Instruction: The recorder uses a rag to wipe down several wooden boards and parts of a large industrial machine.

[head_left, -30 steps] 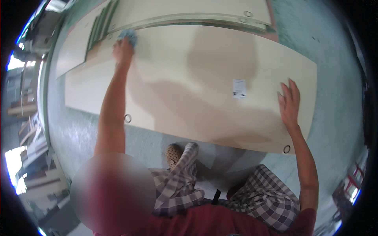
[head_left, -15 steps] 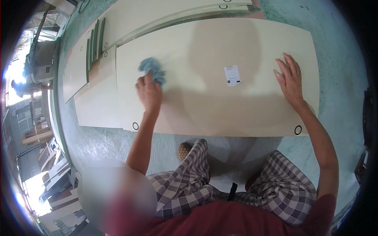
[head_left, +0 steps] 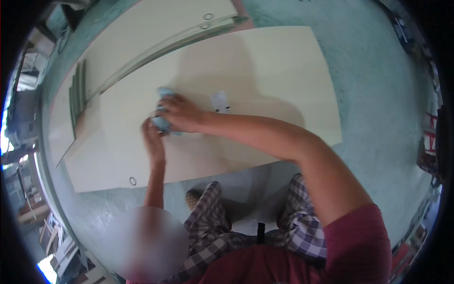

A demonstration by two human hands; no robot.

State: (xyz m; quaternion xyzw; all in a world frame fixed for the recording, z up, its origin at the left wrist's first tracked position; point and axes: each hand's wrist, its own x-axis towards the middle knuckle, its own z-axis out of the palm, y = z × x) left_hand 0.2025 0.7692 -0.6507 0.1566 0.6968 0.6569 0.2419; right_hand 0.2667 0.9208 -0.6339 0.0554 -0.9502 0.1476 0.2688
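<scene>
A light blue cloth (head_left: 162, 124) is bunched up over the cream panel (head_left: 288, 61), left of its middle. My right hand (head_left: 183, 113) reaches across from the right and closes round the cloth from above. At the cloth's near left end, the fingers of my left hand (head_left: 153, 137) are pressed against it and closed on it; their tips are partly hidden. To the right of my right hand, a small white printed label (head_left: 220, 100) lies on the panel.
More cream panels (head_left: 156, 23) lie beyond and to the left. Several narrow dark-edged strips (head_left: 78, 92) rest at the far left. A black ring mark (head_left: 132, 181) is near the panel's front edge. The green floor (head_left: 378, 128) surrounds the stack.
My right hand has left the panel's right side and crossed over to grip the cloth. My left hand with the cloth is lower in view, and the whole view has shifted and turned.
</scene>
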